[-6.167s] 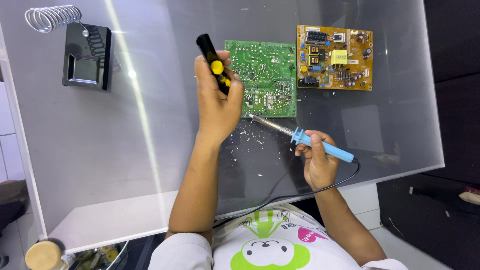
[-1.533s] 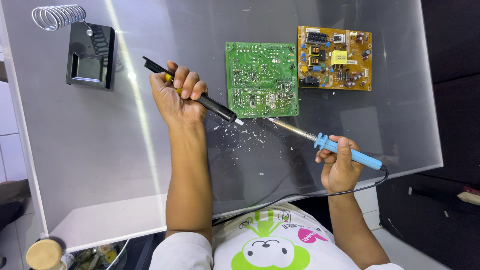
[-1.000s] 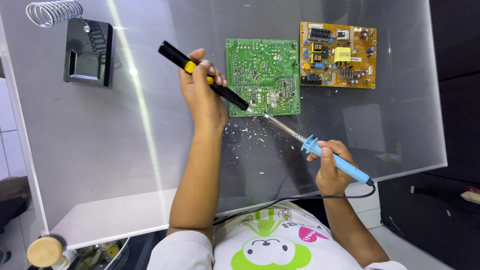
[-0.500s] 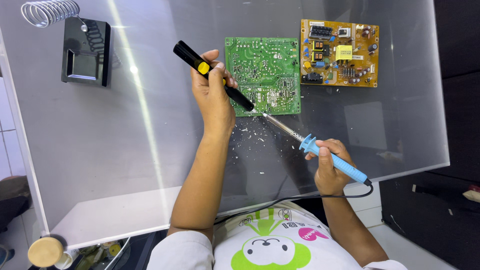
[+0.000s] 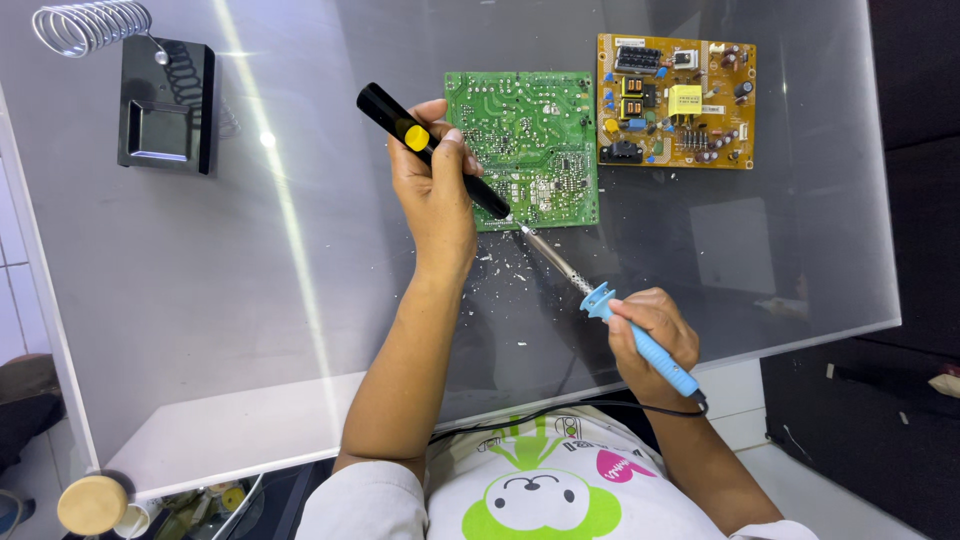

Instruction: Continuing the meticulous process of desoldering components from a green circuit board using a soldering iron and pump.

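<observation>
My left hand (image 5: 437,188) grips a black desoldering pump (image 5: 385,110) with a yellow button, its tip resting at the lower edge of the green circuit board (image 5: 530,130). My right hand (image 5: 652,335) holds a blue-handled soldering iron (image 5: 650,350) like a pen. The iron's metal tip (image 5: 525,231) meets the same lower edge of the green board, right beside the pump's nozzle. An orange circuit board (image 5: 676,100) with components lies just right of the green one.
A black soldering iron stand (image 5: 165,105) with a coiled wire holder (image 5: 90,25) sits at the far left of the glass table (image 5: 250,280). Solder flecks (image 5: 500,268) lie below the green board. The iron's cable (image 5: 560,408) runs along the near edge.
The pump's tip has swung down to the green board's lower edge. My right hand pushed the iron's tip forward to meet it at the same spot.
</observation>
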